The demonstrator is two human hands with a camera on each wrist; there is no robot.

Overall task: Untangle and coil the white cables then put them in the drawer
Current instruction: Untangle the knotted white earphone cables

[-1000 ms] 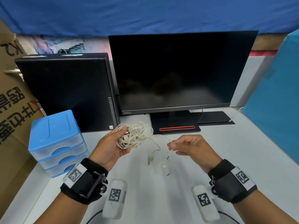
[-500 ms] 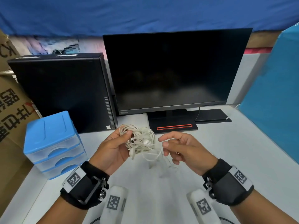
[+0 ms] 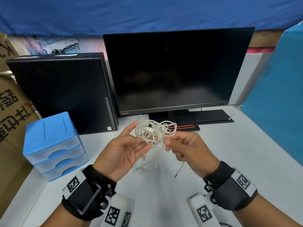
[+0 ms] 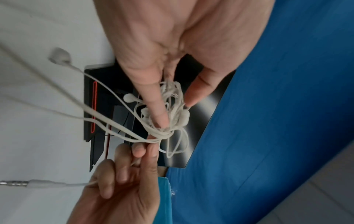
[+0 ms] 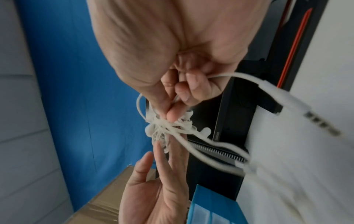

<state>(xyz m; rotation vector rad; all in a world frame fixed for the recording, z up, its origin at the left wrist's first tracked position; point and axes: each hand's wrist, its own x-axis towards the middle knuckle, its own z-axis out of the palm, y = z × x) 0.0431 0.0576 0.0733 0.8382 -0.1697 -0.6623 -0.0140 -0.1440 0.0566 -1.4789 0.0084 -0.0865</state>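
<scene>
Two bare hands hold a tangled knot of white earphone cables (image 3: 153,131) above a white desk (image 3: 229,153), in front of a dark monitor (image 3: 177,69). The left hand (image 3: 119,154) cradles the bundle from below, its thumb and long, nearly straight fingers closed against the tangle, as the left wrist view shows. The right hand (image 3: 188,149) pinches a strand at the knot's right edge between thumb and forefinger, its other fingers curled round a cable whose metal audio plug (image 3: 175,176) dangles below. Loose strands and an earbud (image 4: 59,56) hang toward the desk. A blue three-drawer plastic organizer (image 3: 52,145) stands at the desk's left, all drawers closed, beside a black computer tower (image 3: 62,94) and a cardboard box (image 3: 9,112).
</scene>
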